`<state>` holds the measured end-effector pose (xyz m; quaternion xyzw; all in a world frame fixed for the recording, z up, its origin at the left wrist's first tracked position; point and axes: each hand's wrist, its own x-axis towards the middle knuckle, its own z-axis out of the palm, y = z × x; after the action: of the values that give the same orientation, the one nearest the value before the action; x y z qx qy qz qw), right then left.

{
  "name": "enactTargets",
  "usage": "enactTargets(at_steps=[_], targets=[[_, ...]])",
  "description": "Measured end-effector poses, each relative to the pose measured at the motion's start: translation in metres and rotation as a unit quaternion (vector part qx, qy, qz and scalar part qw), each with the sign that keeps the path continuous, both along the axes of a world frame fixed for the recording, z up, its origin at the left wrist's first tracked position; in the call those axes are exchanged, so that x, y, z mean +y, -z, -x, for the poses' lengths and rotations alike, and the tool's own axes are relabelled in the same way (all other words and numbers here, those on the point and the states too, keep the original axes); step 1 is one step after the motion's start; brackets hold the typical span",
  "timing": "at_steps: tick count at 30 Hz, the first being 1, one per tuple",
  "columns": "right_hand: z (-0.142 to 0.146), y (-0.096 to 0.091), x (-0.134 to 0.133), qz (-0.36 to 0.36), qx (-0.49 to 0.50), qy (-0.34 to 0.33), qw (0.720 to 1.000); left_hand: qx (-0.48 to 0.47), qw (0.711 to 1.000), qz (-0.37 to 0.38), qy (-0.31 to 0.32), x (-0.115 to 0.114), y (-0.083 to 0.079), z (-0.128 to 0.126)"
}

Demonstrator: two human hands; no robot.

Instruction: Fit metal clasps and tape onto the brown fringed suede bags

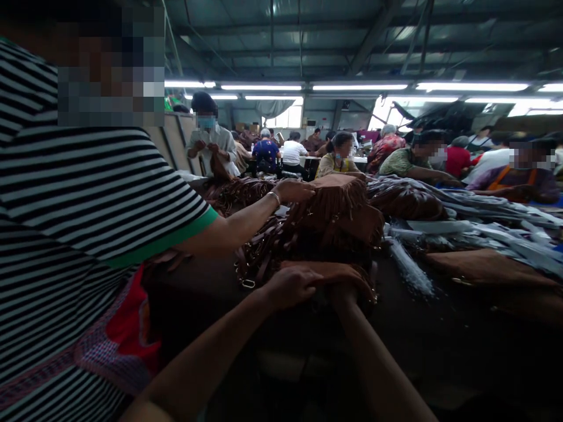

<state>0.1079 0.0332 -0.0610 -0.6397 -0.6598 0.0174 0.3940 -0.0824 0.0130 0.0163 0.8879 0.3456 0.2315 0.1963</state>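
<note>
Head view: my left hand (292, 285) has its fingers curled on the left edge of a brown bag (336, 271), gripping it; my right hand (345, 293) goes in under the bag's upper layer, where its fingers are hidden, so I cannot tell whether they are closed on anything; the bag lies just on my side of the fringed pile (354, 225). Both my hands are on this bag and it sits apart from the top of the pile, so I judge my handling of it partway through; several brown layers are already stacked in the pile, though I cannot tell whether those are finished or waiting. At the top of the pile, a co-worker's hand (294, 191) holds the edge of a fringed flap (341, 182); straps and a metal buckle (248, 283) hang out at the pile's near left; to the right of the pile lie pale strips (440, 227) and a flat brown piece (490, 265) with no hand on it; whether that piece has had its turn, I cannot tell.
</note>
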Motion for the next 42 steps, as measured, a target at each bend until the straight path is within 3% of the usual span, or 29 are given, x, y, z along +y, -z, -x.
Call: enactTargets(at_steps=[1,3,5,6,10,13,16,21,24,28,33,37,42], targets=[[-0.002,0.003,-0.005,-0.005,0.006,-0.001,1.0,-0.018,1.0,0.013,-0.02,-0.004,0.006,0.011],[-0.004,0.015,-0.024,-0.009,0.015,-0.042,0.999,-0.045,0.99,0.047,-0.122,-0.012,0.022,0.036],[-0.003,0.027,-0.051,-0.015,0.011,-0.09,0.996,-0.055,0.966,0.098,-0.234,-0.022,0.042,0.058],[0.0,0.031,-0.066,-0.021,0.0,-0.098,0.995,-0.056,0.957,0.126,-0.256,-0.027,0.051,0.066],[0.036,0.031,-0.105,-0.014,-0.052,-0.119,0.991,-0.091,0.952,0.204,-0.21,-0.037,0.075,0.074],[0.074,0.019,-0.104,0.07,-0.069,-0.168,0.981,-0.112,0.943,0.236,-0.205,-0.034,0.079,0.071],[0.1,0.013,-0.094,0.141,-0.086,-0.143,0.976,-0.119,0.935,0.276,-0.188,-0.031,0.075,0.075],[0.113,0.014,-0.094,0.183,-0.086,-0.11,0.973,-0.105,0.938,0.307,-0.122,-0.03,0.069,0.084],[0.112,0.013,-0.097,0.183,-0.093,-0.097,0.974,-0.037,0.949,0.282,-0.137,-0.028,0.07,0.082],[0.087,0.008,-0.093,0.191,-0.133,-0.015,0.973,0.065,0.958,0.148,-0.237,-0.024,0.069,0.08],[0.012,0.011,-0.098,0.134,-0.181,0.065,0.972,0.117,0.944,0.059,-0.303,-0.016,0.058,0.084],[-0.043,0.023,-0.107,0.075,-0.185,0.056,0.978,0.156,0.927,0.081,-0.333,-0.012,0.058,0.085],[-0.073,0.032,-0.111,0.036,-0.171,0.087,0.981,0.192,0.912,0.122,-0.34,-0.02,0.067,0.09]])
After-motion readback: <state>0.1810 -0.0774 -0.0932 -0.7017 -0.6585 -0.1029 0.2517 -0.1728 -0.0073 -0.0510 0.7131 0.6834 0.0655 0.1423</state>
